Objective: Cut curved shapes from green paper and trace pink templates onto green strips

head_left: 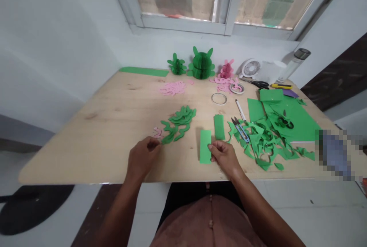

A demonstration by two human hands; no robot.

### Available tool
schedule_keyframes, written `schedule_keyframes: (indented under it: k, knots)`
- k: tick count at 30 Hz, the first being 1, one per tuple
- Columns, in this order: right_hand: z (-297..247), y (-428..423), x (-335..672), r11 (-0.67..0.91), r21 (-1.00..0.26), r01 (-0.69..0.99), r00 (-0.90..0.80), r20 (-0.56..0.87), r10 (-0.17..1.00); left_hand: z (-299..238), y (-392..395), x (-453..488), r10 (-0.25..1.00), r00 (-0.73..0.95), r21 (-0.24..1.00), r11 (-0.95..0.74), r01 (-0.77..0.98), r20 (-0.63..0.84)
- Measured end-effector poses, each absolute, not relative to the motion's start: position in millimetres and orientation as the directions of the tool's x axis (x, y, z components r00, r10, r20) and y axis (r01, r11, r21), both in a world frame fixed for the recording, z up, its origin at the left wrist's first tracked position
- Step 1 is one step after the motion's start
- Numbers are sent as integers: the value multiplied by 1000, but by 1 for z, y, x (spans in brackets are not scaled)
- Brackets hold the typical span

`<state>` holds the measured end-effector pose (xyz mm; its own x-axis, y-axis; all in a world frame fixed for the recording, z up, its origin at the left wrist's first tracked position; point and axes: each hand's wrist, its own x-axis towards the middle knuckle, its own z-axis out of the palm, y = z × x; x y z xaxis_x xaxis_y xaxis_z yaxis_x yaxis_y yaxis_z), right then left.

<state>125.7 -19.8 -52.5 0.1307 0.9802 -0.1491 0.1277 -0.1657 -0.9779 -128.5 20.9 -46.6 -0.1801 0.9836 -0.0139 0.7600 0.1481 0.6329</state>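
My left hand (142, 156) rests near the table's front edge with its fingers curled, fingertips at the near end of a pile of curved green paper cut-outs (178, 123). What it holds, if anything, I cannot make out. My right hand (224, 155) pinches the right edge of a green paper strip (205, 146) lying flat on the wooden table (114, 124). A second green strip (219, 126) lies just beyond it. A few small pink cut-outs (157, 132) sit by the left hand.
Small snips (240, 129), a pen (240, 109) and green scraps (266, 142) lie to the right on green sheets (295, 119). Tape rings (219, 98), pink cut-outs (172, 88), paper figures (202, 64), scissors (259, 84), a fan (250, 68) and a bottle (295, 63) stand farther back.
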Motion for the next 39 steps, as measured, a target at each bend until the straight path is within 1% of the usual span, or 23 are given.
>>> schedule_keyframes:
  k: [4,7,8,10,11,12,14,15,19,24,30,34,39]
  knots:
    - [-50,-20,125,-162,-979,121,126,-147,981,-39,10,-122,957,-289,731,201,652,-6]
    - [-48,-19,122,-172,-980,99,146,-157,977,-33,-1,-106,932,-363,851,176,495,18]
    - [-47,-18,119,-176,-981,84,153,-162,975,-32,-5,-98,935,-355,902,150,405,4]
    - [-46,-18,114,-195,-980,32,158,-188,969,-30,-13,-76,939,-337,989,110,99,-71]
    - [-45,-18,111,-213,-977,-15,157,-213,964,-30,-18,-64,942,-309,992,120,-48,-129]
    - [-45,-17,108,-232,-971,-63,152,-239,959,-30,-22,-53,947,-274,980,131,-150,-168]
    - [-44,-18,103,-231,-962,-145,154,-253,955,-29,-28,-32,952,-209,949,163,-269,-223]
    - [-43,-18,102,-226,-959,-174,158,-254,954,-28,-30,-24,951,-189,936,182,-301,-245]
    - [-41,-20,102,-199,-955,-222,172,-239,956,-25,-33,-10,940,-183,921,219,-323,-288]
    - [-39,-21,104,-186,-957,-225,178,-228,957,-25,-31,-12,944,-194,936,207,-286,-268]
    - [-35,-21,103,-174,-957,-233,185,-219,958,-28,-31,-9,943,-182,931,217,-293,-277]
    - [-34,-23,102,-177,-959,-222,181,-219,959,-28,-32,-7,942,-180,936,229,-268,-282]
    - [-30,-23,103,-138,-974,-180,199,-173,965,-31,-34,-6,949,-152,942,237,-238,-277]
